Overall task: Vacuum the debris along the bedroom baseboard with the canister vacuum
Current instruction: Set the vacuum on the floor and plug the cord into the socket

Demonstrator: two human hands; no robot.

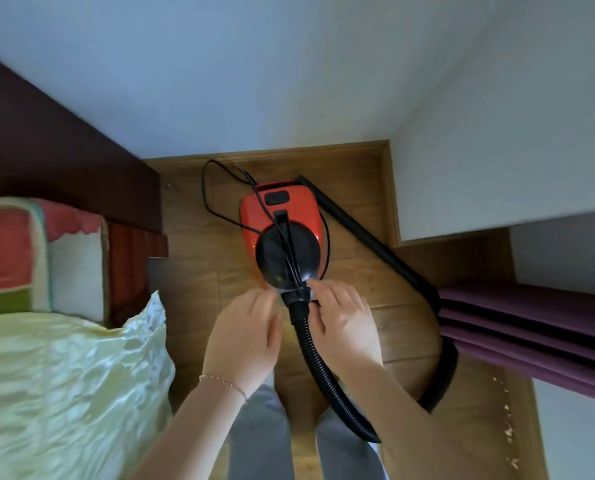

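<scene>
1 canister vacuum (282,216) being stood on floor (199,271) | 1 hose (318,368) being joined at its near end | 2 hands being held there: left hand (244,337) loose, empty; right hand (344,323) being rested on hose, grip unclear | debris (509,433) being seen well to its right

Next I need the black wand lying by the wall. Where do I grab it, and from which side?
Grip the black wand around mid-shaft, reaching down from the open-floor side next to the red canister. It lies flat and diagonal, with the baseboard close along its far side, so there is likely room only on the canister side. Its straight round tube suits a wrap grip.
</scene>
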